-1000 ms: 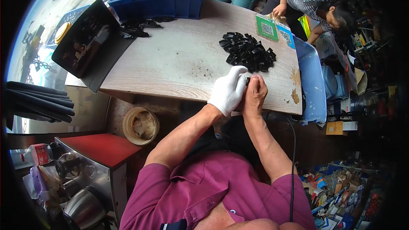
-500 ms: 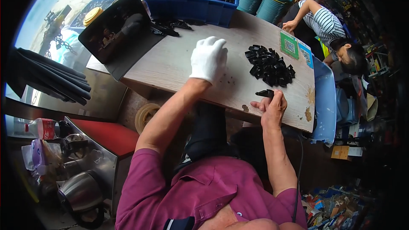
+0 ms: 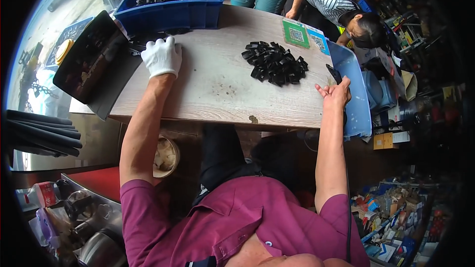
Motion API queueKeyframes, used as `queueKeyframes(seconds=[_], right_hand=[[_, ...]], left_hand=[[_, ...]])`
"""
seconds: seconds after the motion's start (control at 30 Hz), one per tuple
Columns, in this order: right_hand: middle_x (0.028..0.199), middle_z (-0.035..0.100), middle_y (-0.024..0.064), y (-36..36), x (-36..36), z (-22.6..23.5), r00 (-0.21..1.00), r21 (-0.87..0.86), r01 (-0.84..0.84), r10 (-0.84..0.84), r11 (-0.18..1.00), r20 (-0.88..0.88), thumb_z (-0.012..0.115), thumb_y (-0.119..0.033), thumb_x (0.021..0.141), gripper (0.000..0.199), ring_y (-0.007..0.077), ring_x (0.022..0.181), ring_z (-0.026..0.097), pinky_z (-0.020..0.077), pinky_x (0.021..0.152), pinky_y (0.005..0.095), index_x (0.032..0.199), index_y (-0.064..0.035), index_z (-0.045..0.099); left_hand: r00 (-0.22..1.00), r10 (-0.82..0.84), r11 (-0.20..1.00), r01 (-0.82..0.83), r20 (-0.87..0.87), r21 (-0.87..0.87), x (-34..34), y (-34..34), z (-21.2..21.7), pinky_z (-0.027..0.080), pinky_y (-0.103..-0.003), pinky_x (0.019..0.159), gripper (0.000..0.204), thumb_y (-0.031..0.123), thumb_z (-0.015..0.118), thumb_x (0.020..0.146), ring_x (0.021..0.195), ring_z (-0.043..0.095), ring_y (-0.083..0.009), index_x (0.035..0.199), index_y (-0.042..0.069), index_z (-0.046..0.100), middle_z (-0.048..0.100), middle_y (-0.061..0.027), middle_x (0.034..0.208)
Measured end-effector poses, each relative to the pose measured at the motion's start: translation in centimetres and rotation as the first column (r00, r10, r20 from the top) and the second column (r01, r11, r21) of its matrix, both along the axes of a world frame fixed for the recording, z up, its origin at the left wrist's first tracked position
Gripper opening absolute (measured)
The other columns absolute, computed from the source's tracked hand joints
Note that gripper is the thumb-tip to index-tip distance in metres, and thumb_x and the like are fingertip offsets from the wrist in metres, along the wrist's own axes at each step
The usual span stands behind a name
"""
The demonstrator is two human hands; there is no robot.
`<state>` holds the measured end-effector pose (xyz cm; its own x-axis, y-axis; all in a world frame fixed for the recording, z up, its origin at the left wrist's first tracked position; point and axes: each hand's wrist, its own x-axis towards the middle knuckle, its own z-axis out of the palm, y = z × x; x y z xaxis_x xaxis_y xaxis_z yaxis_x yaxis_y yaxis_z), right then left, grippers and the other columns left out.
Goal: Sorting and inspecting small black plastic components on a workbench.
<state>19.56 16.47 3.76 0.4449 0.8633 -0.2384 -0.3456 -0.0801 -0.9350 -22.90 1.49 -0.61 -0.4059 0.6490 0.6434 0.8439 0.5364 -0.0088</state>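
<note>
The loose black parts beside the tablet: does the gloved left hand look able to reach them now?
Probably yes: the gloved left hand is close to the black parts, with nothing visible in the way; whether it touches them is unclear.

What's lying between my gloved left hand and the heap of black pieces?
In the head view, only bare tabletop with a few dark marks lies between your left hand and the heap of black pieces.

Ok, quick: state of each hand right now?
Left hand: gloved; grip hidden from above, cannot tell if holding anything.
Right hand: holding a black part.
</note>
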Motion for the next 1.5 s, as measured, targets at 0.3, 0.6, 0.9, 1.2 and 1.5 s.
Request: queueKeyframes(seconds=[0.3, 0.6, 0.9, 1.2, 1.5], right_hand=[[0.059, 0.045, 0.0026, 0.0, -1.4, -1.8, 0.898, -0.238, -0.302, 0.360, 0.923, 0.255, 0.074, -0.021, 0.084, 0.029, 0.0140, 0.039, 0.042, 0.0574, 0.047, 0.0419, 0.101, -0.0067, 0.056], [0.066, 0.057, 0.0032, 1.5, -3.3, -3.3, 0.591, -0.363, -0.364, 0.514, 0.858, 0.622, 0.074, -0.021, 0.083, 0.024, 0.0115, 0.039, 0.041, 0.0467, 0.037, 0.0326, 0.098, -0.0029, 0.067], [0.061, 0.053, 0.0024, 0.8, -3.2, -3.2, 0.692, -0.301, -0.356, 0.466, 0.885, 0.551, 0.069, -0.019, 0.084, 0.019, 0.0120, 0.037, 0.042, 0.0487, 0.038, 0.0324, 0.090, -0.0014, 0.064], [0.051, 0.038, -0.0005, -2.2, -2.2, -1.6, 0.832, -0.286, -0.416, 0.488, 0.863, 0.263, 0.067, -0.017, 0.084, 0.017, 0.0141, 0.036, 0.042, 0.0552, 0.045, 0.0369, 0.084, -0.0054, 0.055], [0.043, 0.037, -0.0001, -6.3, -3.1, -2.4, 0.722, -0.211, -0.657, 0.685, 0.723, 0.098, 0.064, -0.020, 0.087, 0.016, 0.0152, 0.036, 0.045, 0.0574, 0.049, 0.0446, 0.080, -0.0087, 0.054]], left_hand=[[0.955, -0.289, 0.957, 0.286, 0.060, 0.049, 3.8, -2.0, -0.9, 0.052, -0.043, 0.062, 0.018, 0.028, 0.068, 0.082, 0.075, 0.064, -0.0311, 0.077, 0.012, 0.064, 0.066, -0.0087, 0.078], [0.861, -0.471, 0.882, 0.457, 0.194, 0.115, 5.5, -4.1, 0.6, 0.053, -0.040, 0.065, 0.014, 0.022, 0.072, 0.080, 0.076, 0.064, -0.0302, 0.080, 0.010, 0.064, 0.068, -0.0083, 0.080], [0.905, -0.420, 0.907, 0.421, 0.074, -0.005, 4.4, -1.6, -0.3, 0.054, -0.041, 0.068, 0.016, 0.026, 0.070, 0.084, 0.083, 0.064, -0.0305, 0.085, 0.010, 0.066, 0.067, -0.0096, 0.084], [0.839, -0.529, 0.844, 0.536, 0.126, -0.025, 5.7, -3.5, 0.2, 0.052, -0.042, 0.068, 0.020, 0.024, 0.070, 0.084, 0.082, 0.064, -0.0316, 0.094, 0.009, 0.062, 0.066, -0.0103, 0.084], [0.788, -0.584, 0.785, 0.486, 0.198, 0.384, 9.2, -3.0, 0.3, 0.050, -0.042, 0.083, 0.025, 0.018, 0.070, 0.086, 0.096, 0.062, -0.0352, 0.107, 0.006, 0.068, 0.067, -0.0140, 0.105]])
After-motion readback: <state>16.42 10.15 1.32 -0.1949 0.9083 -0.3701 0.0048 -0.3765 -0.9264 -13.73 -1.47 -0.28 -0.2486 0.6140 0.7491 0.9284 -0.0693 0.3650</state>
